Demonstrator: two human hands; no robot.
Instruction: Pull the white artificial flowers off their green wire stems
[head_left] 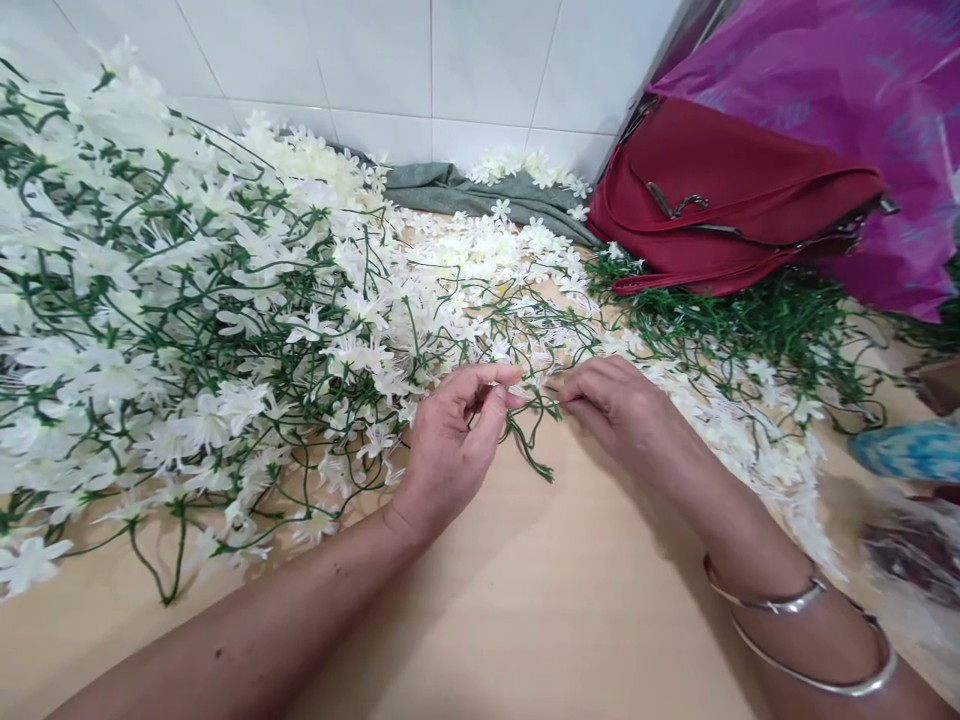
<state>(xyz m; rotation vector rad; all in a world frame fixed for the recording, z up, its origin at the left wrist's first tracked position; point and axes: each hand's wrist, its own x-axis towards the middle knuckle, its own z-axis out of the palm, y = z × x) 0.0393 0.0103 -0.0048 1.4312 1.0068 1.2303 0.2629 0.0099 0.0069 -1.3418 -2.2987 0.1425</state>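
The left hand point(454, 440) pinches a sprig point(546, 470) between thumb and forefinger, over the front edge of the flowers near the middle of the bench point(487, 620); its green stems hang out between the hands, their ends toward the person. The right hand point(622, 405) is close by on the sprig's other side, fingers bent and tips drawn together, but what they grip, if anything, cannot be told. Two bangles point(799, 603) circle the right forearm. A big heap of white flowers point(202, 260) on green stems fills the left side, while loose blossoms point(480, 250) spread across the back. To the right, white filaments point(757, 450) lie in a band beside a pile of greenery point(795, 310). A red bag point(735, 180) rests against the greenery, with a purple bag point(862, 100) behind it. Grey cloth point(450, 190) lies along the tiled wall point(495, 60), partly under some blossoms. Clear plastic point(911, 545) sits at the right edge.
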